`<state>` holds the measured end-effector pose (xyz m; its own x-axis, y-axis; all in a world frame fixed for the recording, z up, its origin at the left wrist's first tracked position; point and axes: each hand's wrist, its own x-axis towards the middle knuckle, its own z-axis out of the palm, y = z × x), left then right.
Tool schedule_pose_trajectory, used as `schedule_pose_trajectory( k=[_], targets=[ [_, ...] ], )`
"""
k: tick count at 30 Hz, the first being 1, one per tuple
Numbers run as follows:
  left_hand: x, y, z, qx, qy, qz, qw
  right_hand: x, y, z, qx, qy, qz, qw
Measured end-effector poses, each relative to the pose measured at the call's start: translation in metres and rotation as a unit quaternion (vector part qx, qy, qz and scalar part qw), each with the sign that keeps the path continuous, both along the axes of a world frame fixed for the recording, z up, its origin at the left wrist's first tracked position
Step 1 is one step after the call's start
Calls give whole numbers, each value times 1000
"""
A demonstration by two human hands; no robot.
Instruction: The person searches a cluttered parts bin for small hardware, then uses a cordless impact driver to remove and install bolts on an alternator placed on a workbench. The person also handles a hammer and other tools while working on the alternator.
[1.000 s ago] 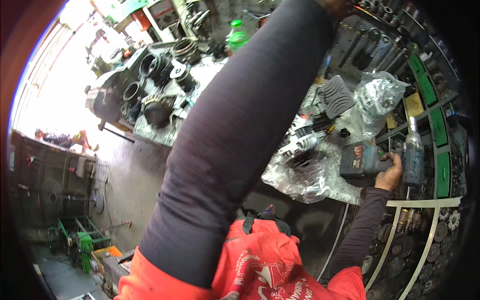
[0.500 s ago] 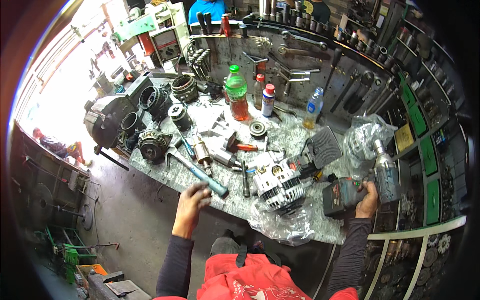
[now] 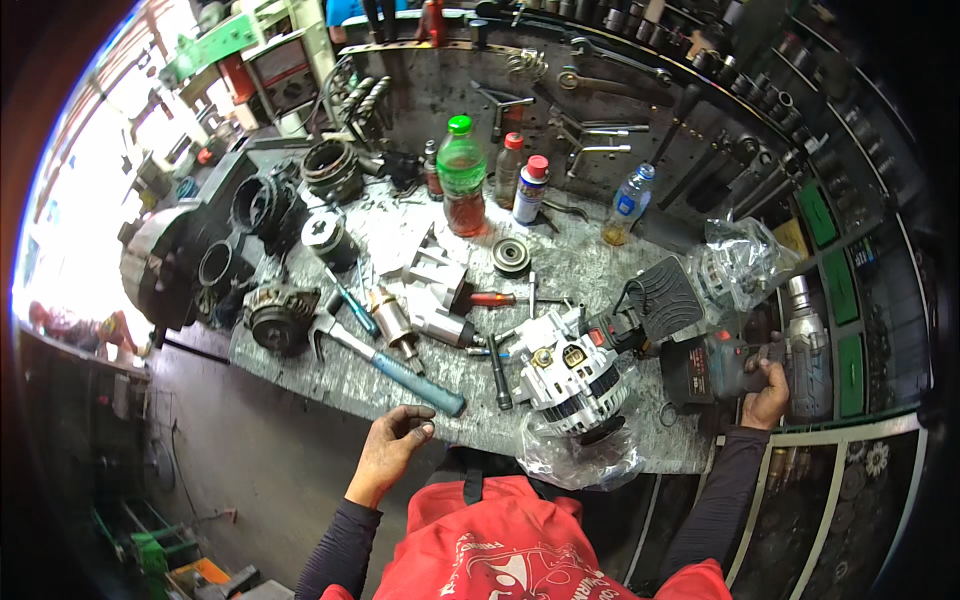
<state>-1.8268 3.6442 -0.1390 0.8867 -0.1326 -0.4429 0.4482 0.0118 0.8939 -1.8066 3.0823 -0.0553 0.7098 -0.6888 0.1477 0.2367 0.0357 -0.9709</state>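
At the bench's right end my right hand [image 3: 765, 395] is wrapped round the handle of a cordless impact wrench [image 3: 808, 350]. The wrench lies sideways, its dark battery pack [image 3: 686, 370] toward the left and its metal nose pointing away from me. My left hand [image 3: 392, 452] is empty, fingers loosely bent and thumb apart, just off the front edge. Nearest to it is the blue grip of a hammer [image 3: 415, 383] on the bench. Between my hands a silver alternator [image 3: 568, 370] rests partly on a clear plastic bag [image 3: 580, 452].
The metal workbench [image 3: 640, 425] also carries a flashlight [image 3: 499, 372], a red-handled screwdriver [image 3: 492, 299], a bearing-like ring [image 3: 511, 256], a green-capped bottle [image 3: 463, 180], a spray can [image 3: 530, 190] and motor parts at left. Another bagged part [image 3: 740, 262] lies far right. Tools hang behind.
My left hand has drawn back toward me from the hammer's grip. My right hand stays on the impact wrench, and the whole view has shifted slightly.
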Motion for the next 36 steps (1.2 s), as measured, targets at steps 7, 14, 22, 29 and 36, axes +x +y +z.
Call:
schedule_pose_trajectory(
  k=[7,14,22,29,36],
  targets=[
    [39,-6,19,33,-32,-36,998,1,-14,-33,-32,-7,11,999],
    [57,-54,19,-8,-17,-36,999,-4,-30,-65,-103,71,-11,992],
    [53,-100,14,79,-169,-52,981,-7,-59,-102,-3,68,33,997],
    [14,-87,3,82,-131,-27,988,1,-68,-100,10,96,54,994],
    [-4,-37,-5,134,-110,10,985,6,-25,-68,47,76,-10,996]
  ],
)
